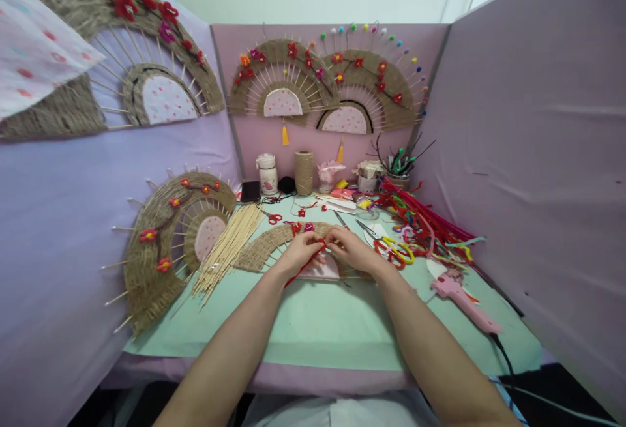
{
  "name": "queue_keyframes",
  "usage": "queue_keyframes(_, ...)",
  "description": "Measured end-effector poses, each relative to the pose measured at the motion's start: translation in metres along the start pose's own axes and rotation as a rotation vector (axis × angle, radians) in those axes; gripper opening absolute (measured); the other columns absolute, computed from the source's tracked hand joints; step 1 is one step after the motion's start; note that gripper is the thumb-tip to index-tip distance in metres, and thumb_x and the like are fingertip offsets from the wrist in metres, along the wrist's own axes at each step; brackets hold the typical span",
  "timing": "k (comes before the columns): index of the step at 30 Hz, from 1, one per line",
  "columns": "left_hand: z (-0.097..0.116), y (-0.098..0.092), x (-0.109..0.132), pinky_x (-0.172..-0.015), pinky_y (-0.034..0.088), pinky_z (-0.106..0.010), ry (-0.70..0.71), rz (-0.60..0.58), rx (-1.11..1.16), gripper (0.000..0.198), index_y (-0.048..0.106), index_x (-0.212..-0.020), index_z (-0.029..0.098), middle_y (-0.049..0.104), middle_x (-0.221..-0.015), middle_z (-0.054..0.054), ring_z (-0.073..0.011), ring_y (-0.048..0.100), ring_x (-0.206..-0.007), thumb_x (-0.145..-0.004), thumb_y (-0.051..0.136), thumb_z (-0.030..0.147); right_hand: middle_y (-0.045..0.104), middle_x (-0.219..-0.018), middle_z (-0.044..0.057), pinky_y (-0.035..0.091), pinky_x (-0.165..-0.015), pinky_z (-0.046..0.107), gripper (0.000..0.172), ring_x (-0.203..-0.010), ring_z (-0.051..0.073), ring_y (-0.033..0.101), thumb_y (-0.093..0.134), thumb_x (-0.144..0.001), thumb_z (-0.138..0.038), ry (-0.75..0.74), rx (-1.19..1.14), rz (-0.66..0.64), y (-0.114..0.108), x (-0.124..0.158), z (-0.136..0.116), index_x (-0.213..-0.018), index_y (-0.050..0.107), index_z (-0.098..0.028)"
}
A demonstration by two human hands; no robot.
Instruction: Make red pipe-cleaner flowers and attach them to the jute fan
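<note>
The left hand (304, 248) and right hand (346, 246) are pinching a red strip (304, 267). Below, a twine fan (264, 248) is lying right of wooden sticks (229, 244).

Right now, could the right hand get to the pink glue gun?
Probably yes: the pink glue gun lies beside the right forearm, with bare green cloth between, but the right hand is busy with a red strip.

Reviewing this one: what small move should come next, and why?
I'd suggest the right hand bend the red pipe cleaner slightly while the left hand steadies it. Both hands' fingertips come together at its upper part, and a long tail runs down toward the left wrist, so length seems left to shape.
</note>
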State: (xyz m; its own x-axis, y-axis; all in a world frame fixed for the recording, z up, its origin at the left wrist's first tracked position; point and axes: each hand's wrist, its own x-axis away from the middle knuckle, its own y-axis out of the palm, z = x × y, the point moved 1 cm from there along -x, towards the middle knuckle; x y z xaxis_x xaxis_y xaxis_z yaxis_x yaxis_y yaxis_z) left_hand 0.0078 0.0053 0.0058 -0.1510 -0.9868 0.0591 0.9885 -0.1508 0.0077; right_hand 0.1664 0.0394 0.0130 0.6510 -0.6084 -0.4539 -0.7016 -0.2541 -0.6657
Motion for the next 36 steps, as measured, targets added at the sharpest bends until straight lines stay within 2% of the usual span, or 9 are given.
queue_keyframes(4, 0.004, 0.002, 0.001, -0.034, 0.025, -0.015, 0.053, 0.061, -0.122, 0.014, 0.051, -0.074, 0.014, 0.049, -0.048, 0.006, -0.0052, 0.044, -0.035, -0.073, 0.057, 0.027, 0.057, -0.079, 0.002, 0.039, -0.064, 0.024, 0.012, -0.069, 0.013, 0.051, 0.046, -0.083, -0.025, 0.123, -0.024, 0.043, 0.004, -0.003, -0.003, -0.079, 0.055, -0.017)
queue_keyframes(10, 0.004, 0.004, 0.002, -0.036, 0.022, -0.018, 0.093, 0.183, -0.205, 0.009, 0.051, -0.075, 0.016, 0.041, -0.042, 0.008, -0.0056, 0.033, -0.034, -0.074, 0.051, 0.025, 0.056, -0.070, -0.001, 0.037, -0.060, 0.023, 0.015, -0.063, 0.011, 0.048, 0.047, -0.081, -0.030, 0.251, -0.105, 0.148, 0.010, -0.005, -0.007, -0.078, 0.054, -0.017)
queue_keyframes(17, -0.002, 0.004, -0.007, -0.047, 0.031, -0.020, 0.217, 0.231, -0.200, 0.009, 0.056, -0.072, 0.015, 0.050, -0.057, 0.004, -0.0072, 0.041, -0.048, -0.071, 0.054, 0.024, 0.053, -0.068, -0.002, 0.034, -0.057, 0.021, 0.018, -0.061, 0.010, 0.044, 0.046, -0.080, -0.034, 0.281, -0.169, 0.206, 0.011, -0.006, -0.004, -0.075, 0.052, -0.017)
queue_keyframes(20, -0.004, 0.006, -0.008, -0.053, 0.034, -0.021, 0.269, 0.269, -0.246, 0.008, 0.057, -0.072, 0.015, 0.055, -0.061, 0.002, -0.0090, 0.046, -0.053, -0.071, 0.053, 0.021, 0.047, -0.059, -0.004, 0.031, -0.049, 0.021, 0.019, -0.053, 0.010, 0.041, 0.045, -0.079, -0.036, 0.404, -0.306, 0.216, 0.017, -0.006, 0.000, -0.071, 0.049, -0.018)
queue_keyframes(24, -0.004, 0.011, -0.005, -0.058, 0.036, -0.023, 0.346, 0.325, -0.457, 0.007, 0.058, -0.070, 0.015, 0.058, -0.065, 0.001, -0.0110, 0.049, -0.058, -0.071, 0.051, 0.017, 0.037, -0.047, -0.006, 0.022, -0.041, 0.021, 0.026, -0.042, 0.008, 0.032, 0.046, -0.078, -0.040, 0.568, -0.487, 0.145, 0.024, -0.004, 0.006, -0.062, 0.044, -0.020)
queue_keyframes(26, -0.003, 0.013, -0.004, -0.058, 0.034, -0.024, 0.369, 0.341, -0.530, 0.007, 0.057, -0.069, 0.016, 0.057, -0.064, 0.001, -0.0113, 0.048, -0.059, -0.071, 0.050, 0.016, 0.038, -0.047, -0.006, 0.022, -0.042, 0.022, 0.027, -0.042, 0.008, 0.032, 0.049, -0.076, -0.041, 0.561, -0.505, 0.137, 0.022, -0.003, 0.005, -0.061, 0.044, -0.019)
queue_keyframes(28, -0.003, 0.011, -0.003, -0.058, 0.034, -0.024, 0.354, 0.348, -0.510, 0.007, 0.056, -0.068, 0.016, 0.055, -0.062, 0.001, -0.0112, 0.047, -0.058, -0.071, 0.050, 0.016, 0.041, -0.050, -0.005, 0.025, -0.043, 0.021, 0.026, -0.044, 0.008, 0.034, 0.053, -0.074, -0.041, 0.521, -0.496, 0.139, 0.017, -0.002, 0.003, -0.064, 0.048, -0.018)
queue_keyframes(32, -0.003, 0.005, -0.006, -0.053, 0.032, -0.022, 0.216, 0.259, -0.290, 0.006, 0.055, -0.066, 0.015, 0.051, -0.057, 0.003, -0.0097, 0.044, -0.053, -0.069, 0.051, 0.018, 0.048, -0.057, -0.004, 0.030, -0.048, 0.022, 0.025, -0.050, 0.009, 0.038, 0.054, -0.073, -0.041, 0.433, -0.436, 0.143, 0.009, -0.004, -0.001, -0.074, 0.057, -0.016)
queue_keyframes(36, -0.003, 0.004, -0.006, -0.046, 0.026, -0.021, 0.148, 0.197, -0.175, 0.007, 0.054, -0.066, 0.015, 0.044, -0.051, 0.006, -0.0076, 0.037, -0.046, -0.067, 0.052, 0.022, 0.054, -0.064, -0.001, 0.033, -0.056, 0.023, 0.024, -0.060, 0.011, 0.045, 0.050, -0.077, -0.038, 0.342, -0.240, 0.164, 0.007, -0.005, -0.001, -0.073, 0.058, -0.016)
